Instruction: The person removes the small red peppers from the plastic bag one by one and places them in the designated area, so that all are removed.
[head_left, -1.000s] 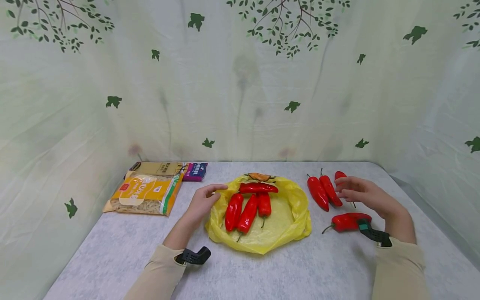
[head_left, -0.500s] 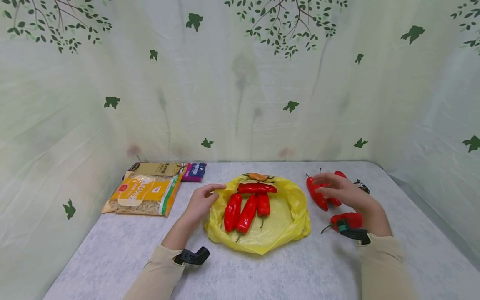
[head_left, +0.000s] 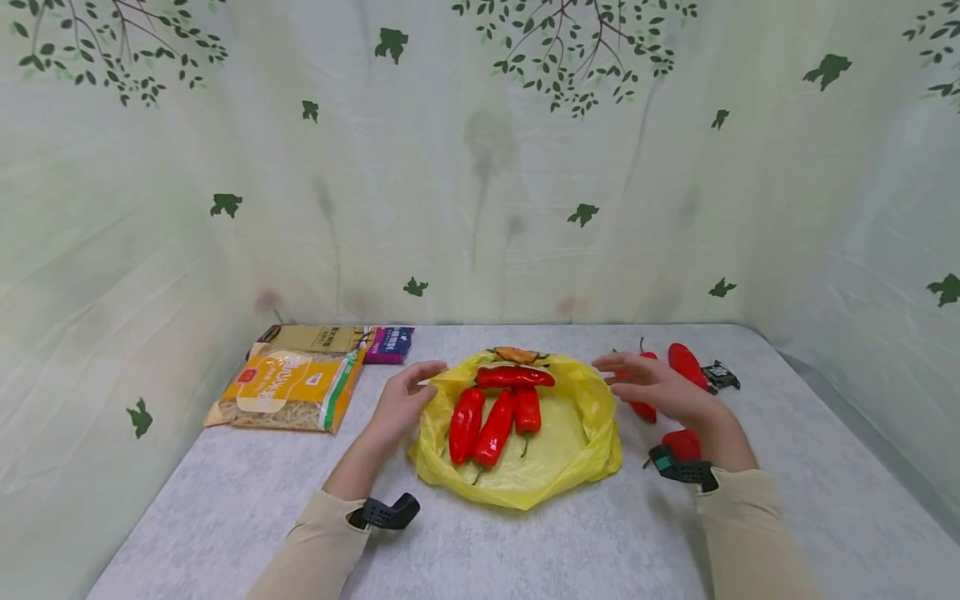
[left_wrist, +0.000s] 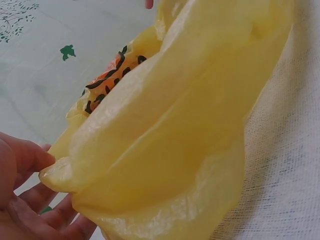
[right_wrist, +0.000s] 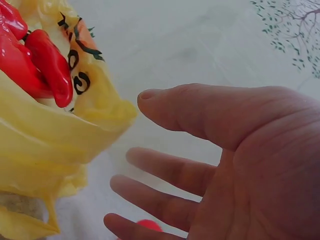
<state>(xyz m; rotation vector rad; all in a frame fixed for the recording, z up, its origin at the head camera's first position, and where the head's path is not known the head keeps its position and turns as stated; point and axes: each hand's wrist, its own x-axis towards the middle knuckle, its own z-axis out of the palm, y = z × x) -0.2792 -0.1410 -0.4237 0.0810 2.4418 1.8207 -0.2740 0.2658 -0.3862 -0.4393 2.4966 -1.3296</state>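
A yellow plastic bag (head_left: 517,492) lies with its mouth wide, several red peppers (head_left: 497,429) inside. At its left rim my left hand (head_left: 401,404) pinches the plastic; in the left wrist view the bag's edge lies between thumb and fingers (left_wrist: 37,197). My right hand (head_left: 667,392) hovers near the right rim, thumb and fingers spread with nothing between them. A small gap parts its thumb (right_wrist: 175,107) from the bag in the right wrist view. Beneath and behind this hand, more red peppers (head_left: 686,364) lie on the table, partly hidden.
An orange-yellow food packet (head_left: 292,387) lies at the left, in front of a tan packet (head_left: 315,337) and a purple one (head_left: 390,343). A small black-and-white wrapper (head_left: 722,377) sits at the right. Leaf-printed curtain (head_left: 480,208) surrounds the table (head_left: 525,550).
My right hand has moved left from the loose peppers to the bag's right rim, uncovering the black-and-white wrapper. My left hand has stayed almost still at the bag.
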